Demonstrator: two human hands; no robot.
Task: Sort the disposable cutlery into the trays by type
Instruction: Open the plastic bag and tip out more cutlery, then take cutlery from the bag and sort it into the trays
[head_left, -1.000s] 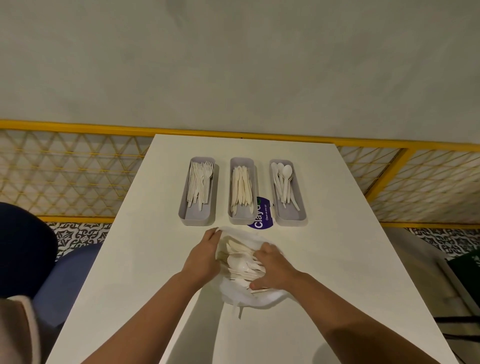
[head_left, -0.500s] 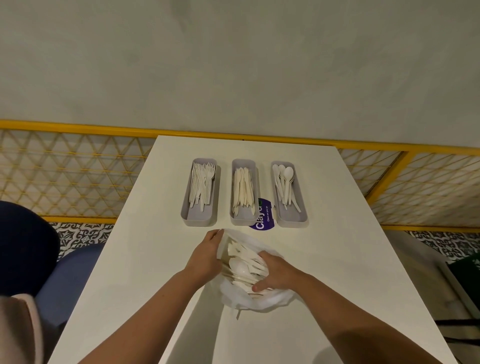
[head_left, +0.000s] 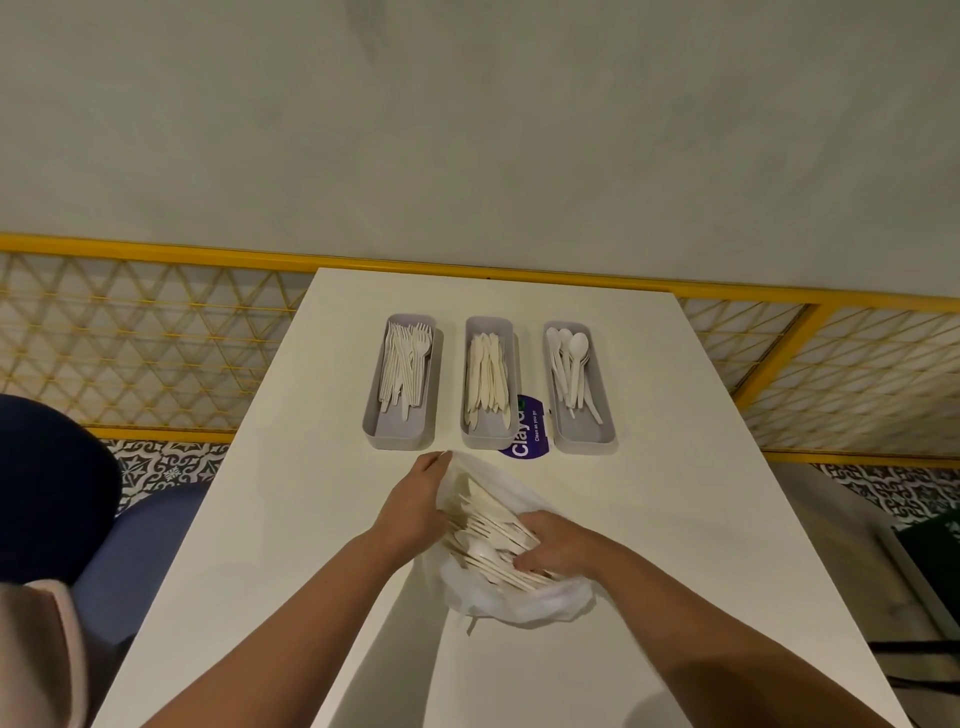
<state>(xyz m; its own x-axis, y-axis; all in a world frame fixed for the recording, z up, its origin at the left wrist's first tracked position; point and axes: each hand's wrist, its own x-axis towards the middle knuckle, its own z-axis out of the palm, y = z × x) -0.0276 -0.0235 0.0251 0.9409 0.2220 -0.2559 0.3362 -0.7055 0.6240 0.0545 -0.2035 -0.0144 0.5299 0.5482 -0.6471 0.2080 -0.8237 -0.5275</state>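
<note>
On the white table (head_left: 291, 519) a thin white bag (head_left: 524, 603) lies open at the near middle, with a loose heap of pale cutlery (head_left: 488, 535) inside it. The left hand (head_left: 415, 501) lies along the bag's left rim with its fingertips at the far edge. Its thumb is hidden, so I cannot tell whether it pinches the plastic or only presses it. The right hand (head_left: 558, 545) is inside the mouth, fingers and thumb curled round some of the pieces. It covers the right side of the heap. Beyond the bag three grey trays stand side by side, apart from each other and lengthwise to the person. The fork tray (head_left: 397, 442) on the left holds forks (head_left: 405, 369). The knife tray (head_left: 485, 441) in the middle holds knives (head_left: 485, 379). The spoon tray (head_left: 584, 447) on the right holds spoons (head_left: 571, 364). A purple sticker (head_left: 524, 436) shows on the tabletop between the knife and spoon trays, partly under them and just beyond the bag. A yellow railing (head_left: 156, 254) with lattice runs behind the table's far end, below a plain wall (head_left: 467, 130). A blue chair (head_left: 145, 540) stands at the left, over patterned floor (head_left: 166, 462).
</note>
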